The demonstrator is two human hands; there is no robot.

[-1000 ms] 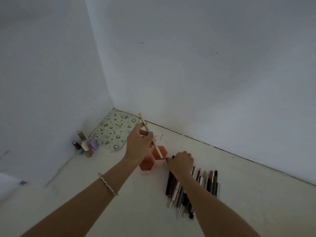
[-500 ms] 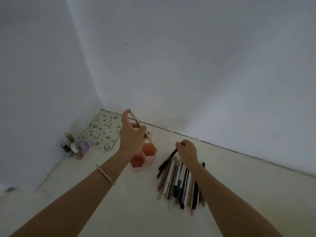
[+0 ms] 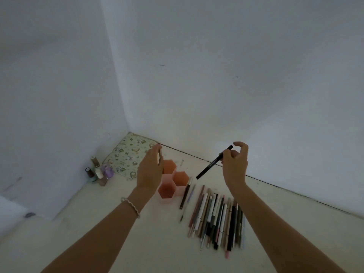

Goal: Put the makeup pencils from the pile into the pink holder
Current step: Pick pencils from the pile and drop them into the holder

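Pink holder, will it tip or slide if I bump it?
Probably hard to tip: the pink holder is a low cluster of joined hexagonal cups with a broad base. It looks like thin plastic, so likely light and may slide on the smooth surface.

Pink holder point(image 3: 166, 200): three hexagonal cells joined together, upright, open tops, left of the pile.
Pile point(image 3: 216, 217): black, brown, beige, white and pink pencils lying flat side by side, running near to far.
Stray pencils point(image 3: 185, 196): two, flat between holder and pile.
Black pencil point(image 3: 214, 161): tilted, raised, pinched by the right hand point(image 3: 235, 166).
Beige pencil point(image 3: 160, 154): held in the left hand point(image 3: 150, 168) above the holder, mostly hidden.
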